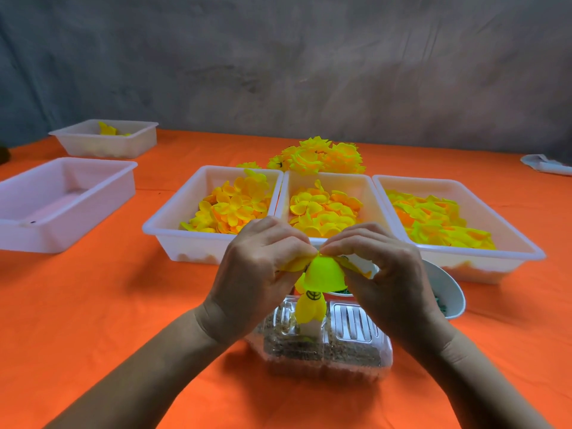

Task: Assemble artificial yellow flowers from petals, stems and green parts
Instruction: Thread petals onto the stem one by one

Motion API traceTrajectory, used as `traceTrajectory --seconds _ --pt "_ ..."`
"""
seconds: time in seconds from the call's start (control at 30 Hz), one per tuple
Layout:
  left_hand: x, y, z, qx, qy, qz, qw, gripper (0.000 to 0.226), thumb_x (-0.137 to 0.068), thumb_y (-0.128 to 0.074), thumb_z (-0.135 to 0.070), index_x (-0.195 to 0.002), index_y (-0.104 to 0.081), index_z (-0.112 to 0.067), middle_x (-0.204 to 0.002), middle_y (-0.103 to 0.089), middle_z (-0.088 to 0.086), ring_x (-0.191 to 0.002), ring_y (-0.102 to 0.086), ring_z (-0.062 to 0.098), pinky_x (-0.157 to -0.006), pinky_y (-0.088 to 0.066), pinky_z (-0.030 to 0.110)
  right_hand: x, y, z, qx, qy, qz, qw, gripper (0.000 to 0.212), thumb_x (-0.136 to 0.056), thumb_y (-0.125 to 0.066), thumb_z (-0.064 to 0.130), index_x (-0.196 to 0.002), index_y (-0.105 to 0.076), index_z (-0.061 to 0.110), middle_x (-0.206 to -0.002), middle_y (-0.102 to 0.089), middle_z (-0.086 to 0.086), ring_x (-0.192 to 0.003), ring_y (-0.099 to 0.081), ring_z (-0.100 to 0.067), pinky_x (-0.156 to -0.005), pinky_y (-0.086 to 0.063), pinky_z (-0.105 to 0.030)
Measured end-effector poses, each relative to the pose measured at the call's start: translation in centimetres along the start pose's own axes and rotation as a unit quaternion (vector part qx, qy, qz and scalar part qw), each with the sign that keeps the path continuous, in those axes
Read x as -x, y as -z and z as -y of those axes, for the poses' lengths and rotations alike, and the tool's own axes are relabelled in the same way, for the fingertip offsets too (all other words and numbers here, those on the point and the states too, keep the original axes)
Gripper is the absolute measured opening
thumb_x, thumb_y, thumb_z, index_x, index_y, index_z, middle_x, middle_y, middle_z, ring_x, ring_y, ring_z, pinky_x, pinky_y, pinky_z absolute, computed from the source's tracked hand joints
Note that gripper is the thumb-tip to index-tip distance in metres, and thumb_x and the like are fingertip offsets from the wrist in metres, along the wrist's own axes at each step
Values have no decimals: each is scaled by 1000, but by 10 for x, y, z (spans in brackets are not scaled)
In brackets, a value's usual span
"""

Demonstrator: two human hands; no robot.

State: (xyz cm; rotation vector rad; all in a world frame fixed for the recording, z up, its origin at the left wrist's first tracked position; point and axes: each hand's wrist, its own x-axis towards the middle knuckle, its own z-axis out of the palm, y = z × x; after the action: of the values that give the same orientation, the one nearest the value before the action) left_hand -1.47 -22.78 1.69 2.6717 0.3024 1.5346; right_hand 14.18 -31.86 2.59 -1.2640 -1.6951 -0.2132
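Pinching from both sides, a yellow flower piece (325,274) is held by the left hand (258,274) and right hand (383,274), fingers curled tight, above a clear plastic container (353,345). Three petal trays (173,239) are ranged just behind on the orange tablecloth (93,305).

At lower centre, the left hand (257,274) and right hand (383,274) pinch a yellow petal piece (325,272) above a clear plastic container (349,348).
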Motion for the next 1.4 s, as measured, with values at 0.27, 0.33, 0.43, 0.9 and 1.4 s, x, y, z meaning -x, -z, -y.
traceTrajectory --seconds 0.27,0.33,0.43,0.9,1.4 --pt "-5 2 -3 -62 -40 -5 997 23 -89 -58 -15 -77 -74 -2 -80 -70 8 -75 -64 29 -69 -49 41 2 -2 -2 40 50 -19 998 6 -72 -70 4 -78 -73 4 -83 -71 -4 -81 -65 -27 -67 -53 -41" --pt "-4 0 -4 -84 -53 -20 995 29 -92 -55 -17 -75 -73 -2 -79 -70 9 -75 -65 29 -71 -48 39 5 -3 -3 80 73 -28 994 12 -67 -71 -3 -78 -72 2 -84 -71 -5 -83 -64 -29 -68 -51 -43" --pt "0 -3 -4 -86 -47 -34 995 27 -91 -56 -15 -74 -73 -1 -80 -70 9 -75 -65 29 -73 -48 38 9 -8 -4 102 82 -42 990 22 -60 -66 -8 -79 -72 0 -84 -71 -6 -83 -64 -31 -68 -50 -46" --pt "2 -6 -2 -18 28 -13 999 14 -79 -63 -13 -81 -73 -4 -82 -70 4 -79 -62 24 -74 -45 37 6 -6 -1 0 24 -24 999 35 -64 -48 10 -89 -73 5 -83 -69 -2 -81 -63 -28 -65 -52 -43" --pt "2 -1 -3 -46 5 -6 999 20 -86 -57 -16 -86 -74 -5 -84 -70 4 -79 -63 26 -76 -45 38 3 -7 0 62 43 -24 997 16 -69 -64 1 -82 -74 4 -84 -71 -5 -81 -64 -31 -66 -52 -45"
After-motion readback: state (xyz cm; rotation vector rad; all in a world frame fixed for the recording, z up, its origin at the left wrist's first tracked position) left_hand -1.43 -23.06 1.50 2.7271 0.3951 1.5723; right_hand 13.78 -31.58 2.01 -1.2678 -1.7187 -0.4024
